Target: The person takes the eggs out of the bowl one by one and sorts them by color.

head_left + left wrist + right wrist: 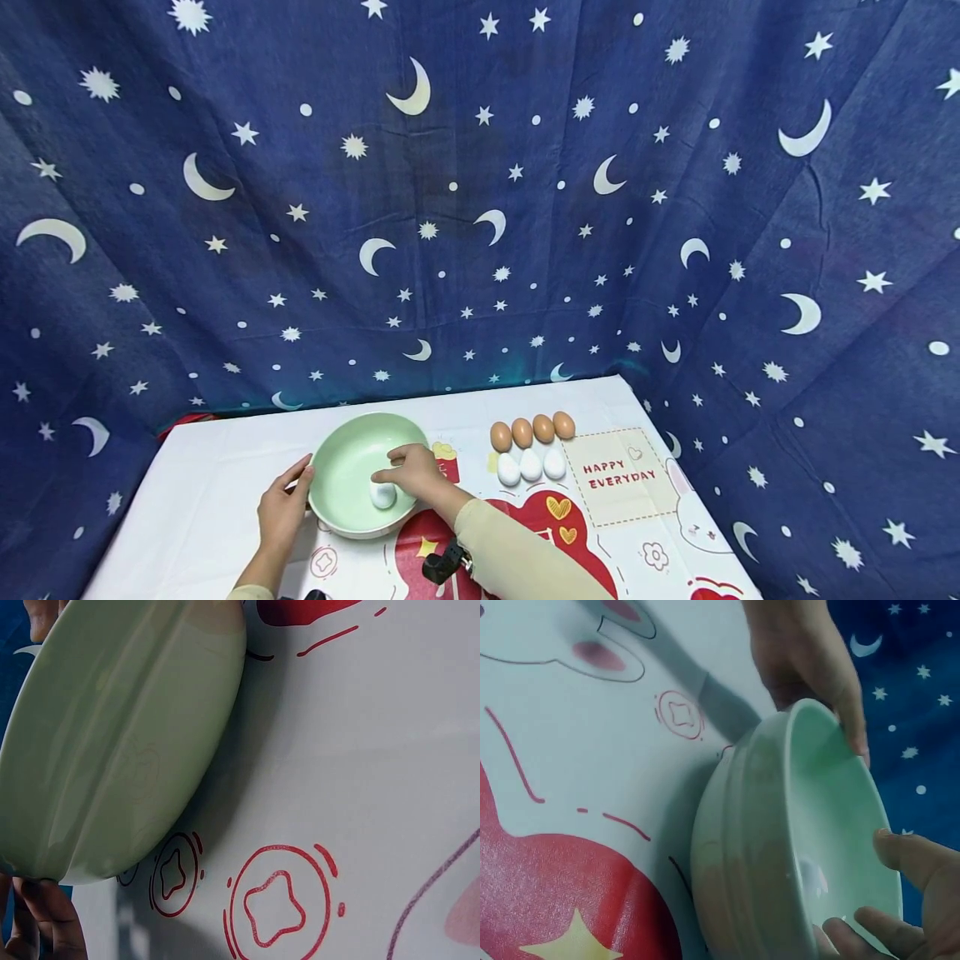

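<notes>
A pale green bowl (348,446) stands on the table. My left hand (281,504) touches the outside of its left rim with thumb and finger. In the left wrist view, fingertips (45,900) meet the bowl's outer wall. Inside the bowl, near the front, sits a white egg (382,497). Directly above it is my right hand (416,473), whose fingers cover the egg's upper end. The right wrist view shows that hand's thumb and fingers (889,926) spread over the bowl (847,802), with nothing visible between them.
Several brown eggs (522,432) form a row right of the bowl, with white eggs (531,465) in front of them. A white tablecloth (217,467) with red prints covers the table. A blue star-patterned curtain (450,275) hangs behind.
</notes>
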